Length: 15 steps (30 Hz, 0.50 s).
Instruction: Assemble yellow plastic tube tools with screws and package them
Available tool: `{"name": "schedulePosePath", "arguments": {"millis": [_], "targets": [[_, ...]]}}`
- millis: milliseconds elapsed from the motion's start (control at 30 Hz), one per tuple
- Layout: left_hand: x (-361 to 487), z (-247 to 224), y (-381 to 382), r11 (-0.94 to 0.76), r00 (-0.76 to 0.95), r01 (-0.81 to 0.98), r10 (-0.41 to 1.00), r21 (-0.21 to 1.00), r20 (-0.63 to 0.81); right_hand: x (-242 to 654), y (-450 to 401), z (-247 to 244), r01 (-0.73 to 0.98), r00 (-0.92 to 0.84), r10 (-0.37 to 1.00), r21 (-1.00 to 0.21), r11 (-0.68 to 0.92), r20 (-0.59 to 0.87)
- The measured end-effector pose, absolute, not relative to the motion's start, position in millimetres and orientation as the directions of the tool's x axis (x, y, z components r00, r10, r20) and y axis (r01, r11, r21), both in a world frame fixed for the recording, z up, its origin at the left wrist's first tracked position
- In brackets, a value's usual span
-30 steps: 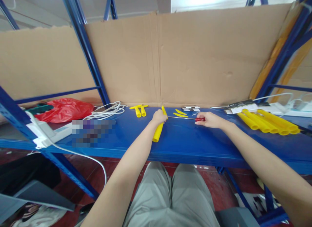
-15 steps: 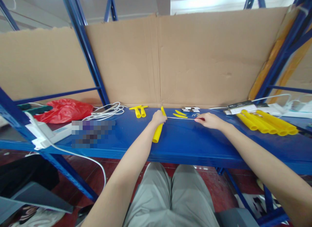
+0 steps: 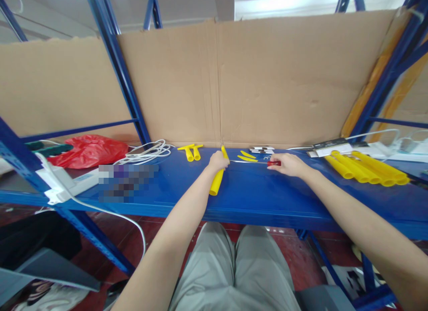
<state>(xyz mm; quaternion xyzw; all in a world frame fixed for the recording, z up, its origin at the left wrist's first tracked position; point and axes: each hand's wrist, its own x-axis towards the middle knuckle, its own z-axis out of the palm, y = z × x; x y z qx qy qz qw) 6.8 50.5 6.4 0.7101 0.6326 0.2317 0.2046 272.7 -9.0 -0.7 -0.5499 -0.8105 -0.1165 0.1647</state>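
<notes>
My left hand (image 3: pixel 219 161) is wrapped round a yellow tube (image 3: pixel 216 182) that lies over the blue shelf, its open end toward me. In my right hand (image 3: pixel 288 164) is the red handle of a screwdriver (image 3: pixel 274 163). Its long thin shaft points left and reaches the tube beside my left fingers; the tip is hidden there. Behind the shaft lie two curved yellow pieces (image 3: pixel 248 156) and some tiny metal parts (image 3: pixel 266 158).
Two yellow T-shaped pieces (image 3: pixel 190 154) stand left of my left hand, near coiled white cable (image 3: pixel 152 151) and a red bag (image 3: pixel 92 151). Several yellow tubes (image 3: pixel 366 168) lie at the right. A cardboard wall (image 3: pixel 284 79) closes the back.
My right fingers have shifted on the screwdriver, so more of its red handle shows. My left hand and the tube stay where they were.
</notes>
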Motion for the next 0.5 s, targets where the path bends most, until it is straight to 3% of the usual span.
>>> {"name": "schedulePosePath", "arguments": {"millis": [333,500], "targets": [[7.3,7.2,49.4,-0.118,0.096,0.803,0.993,0.584,0.069,276.5,-3.9,-2.3,0.907,-0.362,0.873,-0.092,0.411,0.327],[7.8,9.5,46.2,-0.108,0.092,0.8,0.994,0.59,0.058,275.9,-5.3,-2.1,0.922,-0.349,0.854,-0.024,0.387,0.386]]}}
